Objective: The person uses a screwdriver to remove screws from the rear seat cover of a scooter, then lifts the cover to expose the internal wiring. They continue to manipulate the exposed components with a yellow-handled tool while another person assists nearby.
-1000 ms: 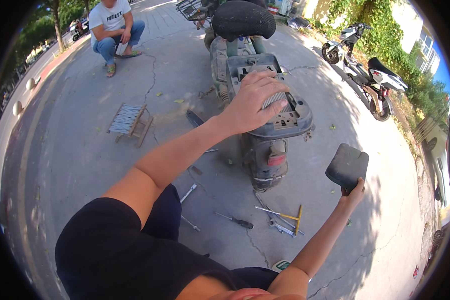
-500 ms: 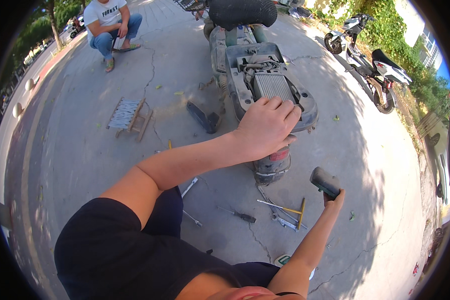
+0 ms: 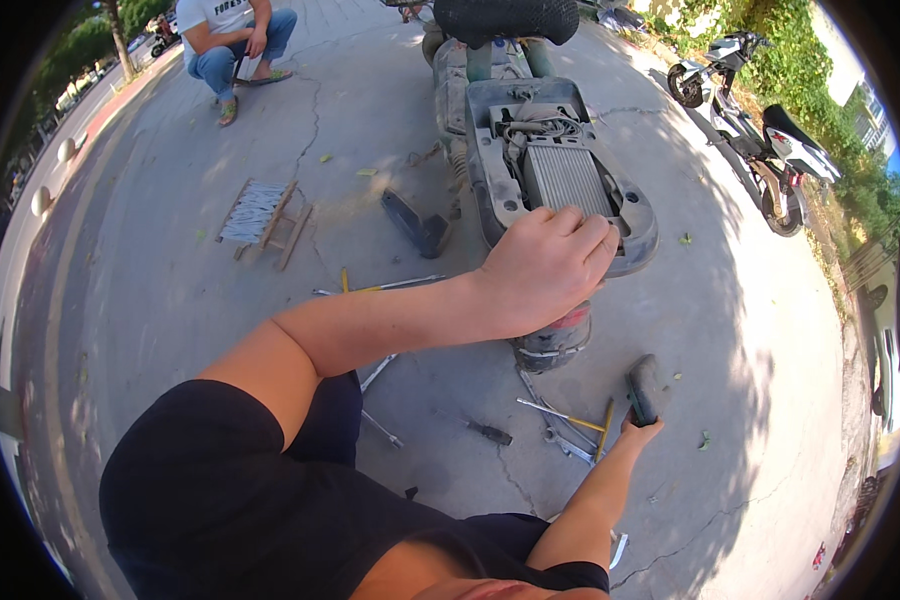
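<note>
My left hand (image 3: 550, 268) rests with curled fingers on the rear edge of a stripped grey scooter body (image 3: 490, 150), over its open compartment with a ribbed battery panel (image 3: 568, 178). The scooter's tail light (image 3: 558, 340) shows just under my hand. My right hand (image 3: 638, 432) is low beside the ground, gripping a dark flat cover panel (image 3: 640, 388) seen edge-on. Both of my arms reach out over my dark-clothed knee.
Several hand tools (image 3: 560, 420) and a screwdriver (image 3: 488, 431) lie on the concrete behind the scooter. A small wooden stool (image 3: 262, 212) lies at left, a black part (image 3: 415, 224) beside the scooter. A person (image 3: 232, 35) squats far back. A white scooter (image 3: 760, 120) is parked at right.
My right hand has lowered the dark panel toward the ground and turned it edge-on. My left hand has slid back to the scooter's rear edge, uncovering the compartment.
</note>
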{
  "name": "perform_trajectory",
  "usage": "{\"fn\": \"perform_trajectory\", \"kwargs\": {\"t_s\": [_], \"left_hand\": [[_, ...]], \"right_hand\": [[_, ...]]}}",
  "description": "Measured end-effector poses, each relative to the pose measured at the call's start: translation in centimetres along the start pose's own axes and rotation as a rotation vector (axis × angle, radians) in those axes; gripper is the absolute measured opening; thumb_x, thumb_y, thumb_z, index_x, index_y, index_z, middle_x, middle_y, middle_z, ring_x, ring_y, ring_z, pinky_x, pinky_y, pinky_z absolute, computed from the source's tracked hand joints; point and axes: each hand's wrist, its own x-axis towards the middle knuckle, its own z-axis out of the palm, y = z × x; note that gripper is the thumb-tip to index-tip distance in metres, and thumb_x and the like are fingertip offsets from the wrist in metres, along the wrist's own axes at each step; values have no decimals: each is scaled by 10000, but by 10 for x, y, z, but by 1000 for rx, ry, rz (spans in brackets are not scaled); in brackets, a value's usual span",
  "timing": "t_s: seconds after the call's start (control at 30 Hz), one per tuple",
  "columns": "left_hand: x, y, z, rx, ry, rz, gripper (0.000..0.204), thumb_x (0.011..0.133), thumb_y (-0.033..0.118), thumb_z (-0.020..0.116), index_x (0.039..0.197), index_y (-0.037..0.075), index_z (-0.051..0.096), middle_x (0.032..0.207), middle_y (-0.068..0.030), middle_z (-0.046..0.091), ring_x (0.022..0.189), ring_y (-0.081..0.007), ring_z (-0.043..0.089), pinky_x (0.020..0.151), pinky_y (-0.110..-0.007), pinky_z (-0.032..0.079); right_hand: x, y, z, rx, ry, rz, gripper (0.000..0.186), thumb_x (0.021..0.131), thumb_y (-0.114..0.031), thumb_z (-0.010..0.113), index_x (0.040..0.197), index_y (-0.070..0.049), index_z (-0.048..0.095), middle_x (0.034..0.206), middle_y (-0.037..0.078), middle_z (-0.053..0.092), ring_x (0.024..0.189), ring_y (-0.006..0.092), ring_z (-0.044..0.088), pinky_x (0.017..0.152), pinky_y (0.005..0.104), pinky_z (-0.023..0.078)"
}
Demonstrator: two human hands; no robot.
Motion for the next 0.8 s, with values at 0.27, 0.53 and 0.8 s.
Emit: {"fn": "perform_trajectory", "kwargs": {"t_s": [0.27, 0.53, 0.8], "left_hand": [[1, 1, -3, -5, 0, 4, 602, 636, 287, 813, 1136, 13, 623, 978, -35, 572, 909, -180, 587, 708, -290, 478], [0, 1, -2, -17, 1, -2, 596, 635, 280, 817, 1137, 19, 629, 972, -30, 571, 906, -175, 585, 700, -290, 477], [-3, -2, 0, -3, -11, -7, 610, 649, 287, 817, 1159, 21, 614, 986, -29, 570, 902, -176, 580, 713, -300, 474]], "right_hand": [[5, 11, -26, -11, -41, -8, 609, 862, -377, 547, 1384, -73, 467, 1390, 143, 489, 1247, 364, 504, 1002, 529, 478], [-23, 24, 32, -134, -59, 75, 553, 899, -323, 496, 1395, -80, 469, 1400, 146, 502, 1287, 339, 481, 1055, 542, 386], [-34, 7, -15, -359, 97, 119, 504, 936, -268, 445, 1406, -87, 470, 1410, 148, 516, 1328, 315, 458, 1107, 556, 293]]}}
